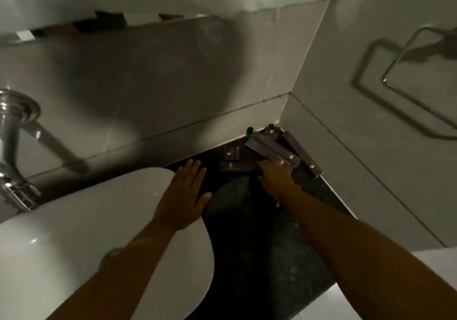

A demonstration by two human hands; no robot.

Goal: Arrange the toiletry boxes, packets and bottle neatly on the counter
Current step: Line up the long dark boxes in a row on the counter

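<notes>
Purple boxes [269,150] are lying just beyond our right hand [275,179], whose fingers we cannot tell as clenched or released; left hand [184,196] is resting flat, released, long axes fanning toward the bench [259,233] corner.

Dark speckled worktop, purple boxes, white basin

The worktop [259,233] is black with fine grey speckles. The boxes [270,149] in its far right corner are dull purple, each with a small silvery emblem; a bottle [249,132] beside them shows green under a black cap. The basin [74,233] is glossy white, the tap [14,121] chrome, the wall tiles [148,84] pale grey.
</notes>
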